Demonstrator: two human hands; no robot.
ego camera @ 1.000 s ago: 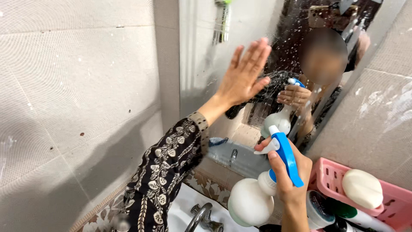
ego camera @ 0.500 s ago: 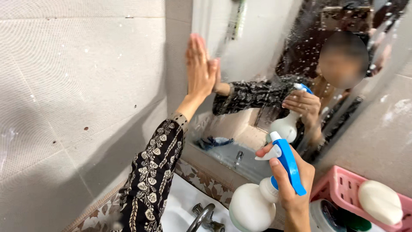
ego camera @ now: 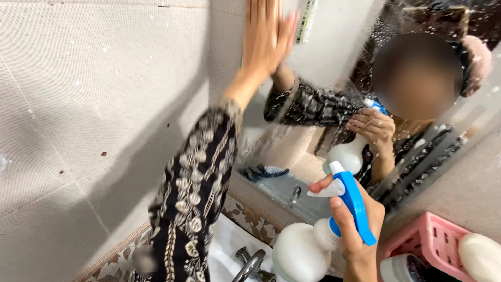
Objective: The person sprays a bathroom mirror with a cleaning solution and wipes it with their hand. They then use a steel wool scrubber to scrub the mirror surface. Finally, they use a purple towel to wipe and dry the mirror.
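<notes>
Higher now, left hand (ego camera: 263, 39) presses mirror (ego camera: 323, 68); right hand (ego camera: 357, 230) holds spray bottle (ego camera: 308, 248).

Scene is reading evenly bright; light is coming from the upper right, behind the camera. A broad soft shadow is falling diagonally across the tiled wall (ego camera: 88, 120), cast by the raised arm. Left hand (ego camera: 266, 39) is smearing with motion blur — fingers indistinct. Mirror (ego camera: 334, 78) is showing spatter and wet streaks, hazing the reflection; no hard glare. White spray bottle (ego camera: 302, 250) is slightly overexposing, losing surface detail. Straight tile lines are bowing near the frame edges — wide-angle distortion. Right hand (ego camera: 355, 224) is staying sharp.
</notes>
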